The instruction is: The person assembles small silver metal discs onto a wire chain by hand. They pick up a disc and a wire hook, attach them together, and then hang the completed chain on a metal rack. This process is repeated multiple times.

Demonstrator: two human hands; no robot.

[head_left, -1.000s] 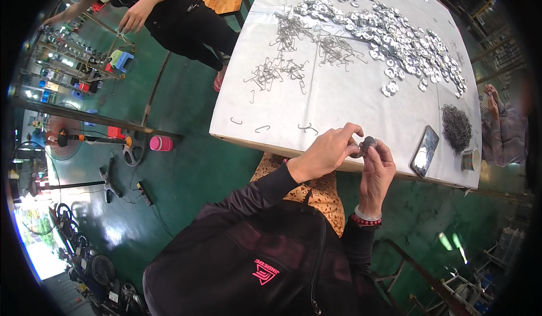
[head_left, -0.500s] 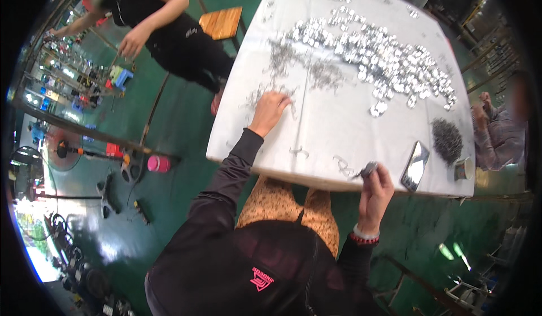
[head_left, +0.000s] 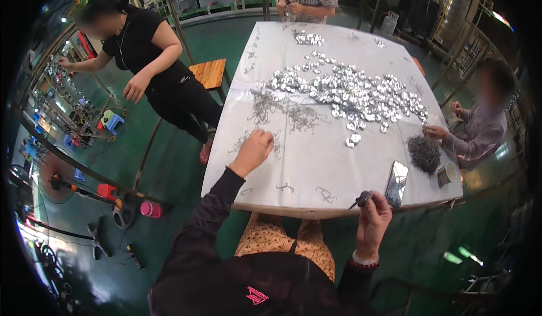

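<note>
My left hand (head_left: 255,151) is over the left part of the white-covered table (head_left: 299,169), fingertips bunched together at a loose scatter of thin wire hooks (head_left: 240,141). Whether a hook is between those fingers cannot be made out. Two more heaps of wire hooks (head_left: 305,117) lie just beyond. Off the table's near edge, my right hand (head_left: 374,223) is closed on a small dark grey piece (head_left: 366,197) with a thin point sticking out to the left; its kind is unclear. Single bent hooks (head_left: 284,188) lie along the near edge between my hands.
Many shiny silver round parts (head_left: 344,93) cover the table's middle. At right are a phone (head_left: 397,183), a dark heap of small parts (head_left: 424,155) and a cup (head_left: 446,173). People sit at right and far end; another stands at left by a wooden stool (head_left: 209,74).
The view has tilted up, bringing the person at the far end into sight. My left fingers have drawn together over the hooks. My right hand still holds the dark piece.
</note>
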